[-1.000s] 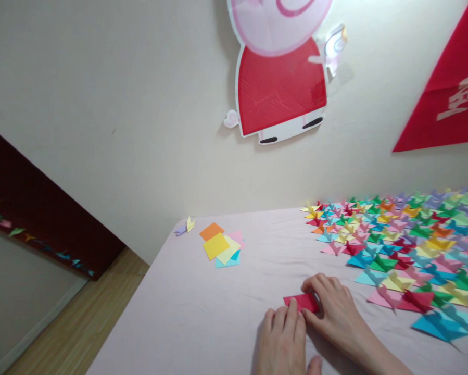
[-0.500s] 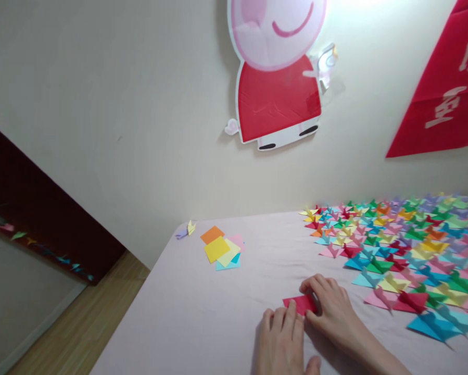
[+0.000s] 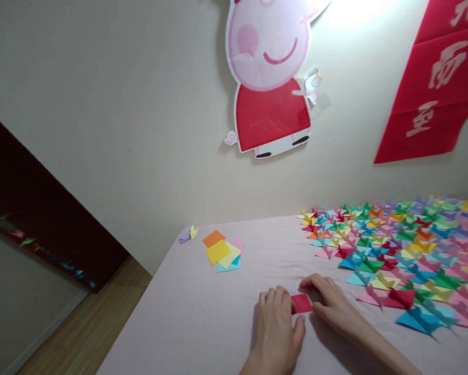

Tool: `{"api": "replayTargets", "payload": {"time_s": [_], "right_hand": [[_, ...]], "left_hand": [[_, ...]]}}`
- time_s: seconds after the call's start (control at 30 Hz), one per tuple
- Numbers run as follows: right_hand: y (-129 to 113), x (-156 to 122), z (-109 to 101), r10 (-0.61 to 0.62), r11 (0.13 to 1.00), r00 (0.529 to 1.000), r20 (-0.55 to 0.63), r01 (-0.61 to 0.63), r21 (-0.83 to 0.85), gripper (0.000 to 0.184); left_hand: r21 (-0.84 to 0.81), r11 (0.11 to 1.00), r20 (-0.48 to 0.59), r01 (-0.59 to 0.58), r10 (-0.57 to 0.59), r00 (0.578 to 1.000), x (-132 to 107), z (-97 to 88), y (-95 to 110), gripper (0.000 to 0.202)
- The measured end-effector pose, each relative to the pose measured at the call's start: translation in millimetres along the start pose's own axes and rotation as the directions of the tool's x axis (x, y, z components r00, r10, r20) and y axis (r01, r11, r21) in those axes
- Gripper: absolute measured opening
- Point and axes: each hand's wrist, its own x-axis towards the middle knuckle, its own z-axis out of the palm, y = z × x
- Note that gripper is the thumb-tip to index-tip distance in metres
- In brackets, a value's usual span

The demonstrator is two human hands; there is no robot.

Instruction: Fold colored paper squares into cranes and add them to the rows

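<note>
A small folded piece of red origami paper (image 3: 303,303) lies on the pale pink cloth, between my two hands. My left hand (image 3: 276,320) is at its left edge, fingers curled and closed on that side, covering part of it. To the right is my right hand (image 3: 331,298); its thumb is at the paper's right edge and its forefinger is stretched out beyond the far edge, with a gap between them. The underside of the paper does not show.
Loose square sheets (image 3: 218,252) in orange, yellow, pink and blue overlap at the left. Behind them sit small folded figures (image 3: 193,232), yellow and purple. Rows of colourful paper cranes (image 3: 400,298) cover the table's right side, close to my right forearm. A wall (image 3: 171,156) stands behind.
My left hand has turned and drawn its fingers to the paper's left edge. The red paper now shows as a smaller piece. My right hand's thumb and forefinger have eased outward. The view has tilted up slightly.
</note>
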Motion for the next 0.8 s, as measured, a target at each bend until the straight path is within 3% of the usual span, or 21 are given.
{"api": "replayTargets", "payload": {"time_s": [0.17, 0.53, 0.8], "right_hand": [[-7, -2, 4, -0.011, 0.998, 0.999, -0.050, 0.007, -0.067, 0.021], [-10, -3, 8, -0.039, 0.987, 0.996, -0.080, 0.025, -0.162, 0.020], [-14, -2, 6, -0.030, 0.987, 0.997, -0.066, 0.019, -0.161, 0.027]], "left_hand": [[-0.034, 0.995, -0.046, 0.098, -0.100, 0.994, 13, 6.4, 5, 0.002], [-0.052, 0.984, -0.092, 0.173, -0.177, 0.980, 13, 16.0, 2, 0.016], [-0.029, 0.989, -0.082, 0.147, -0.148, 0.986, 12, 15.3, -2, 0.038]]}}
